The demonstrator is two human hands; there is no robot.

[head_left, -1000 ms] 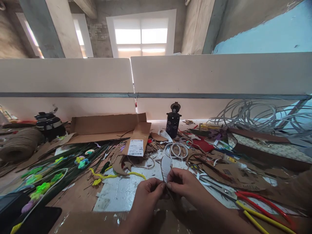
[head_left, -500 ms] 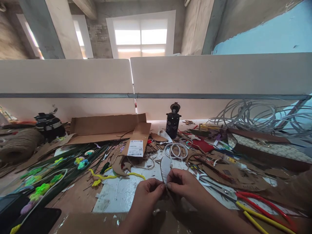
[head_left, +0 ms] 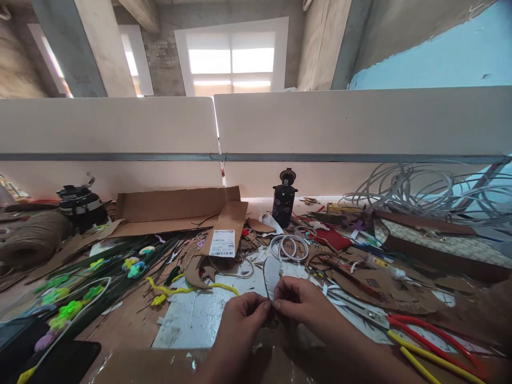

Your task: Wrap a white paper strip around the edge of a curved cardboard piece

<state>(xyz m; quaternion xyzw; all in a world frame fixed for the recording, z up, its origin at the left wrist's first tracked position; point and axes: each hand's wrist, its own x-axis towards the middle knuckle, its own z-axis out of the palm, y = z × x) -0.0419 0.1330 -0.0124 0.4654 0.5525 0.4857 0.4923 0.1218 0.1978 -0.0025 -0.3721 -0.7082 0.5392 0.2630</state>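
Note:
A pale, leaf-shaped piece with a dark edge [head_left: 272, 272] stands up between my hands at the lower middle. My left hand [head_left: 248, 314] pinches at its lower edge, thumb and fingertips together. My right hand [head_left: 296, 301] is closed at the same edge from the right, its fingertips meeting those of my left hand. What lies exactly between the fingertips is too small to tell. Just behind the piece are white cord rings [head_left: 294, 248]. Scissors with red handles [head_left: 434, 333] lie right of my right forearm.
Cardboard strips [head_left: 176, 208] and a black bottle [head_left: 283, 205] stand at the back. Crocheted flowers [head_left: 136, 269] and twine [head_left: 34, 240] lie left. A patterned bag [head_left: 444, 242], coiled tubing [head_left: 416, 189] and cardboard scraps [head_left: 384, 282] crowd the right. Brown cardboard [head_left: 152, 365] spans the front edge.

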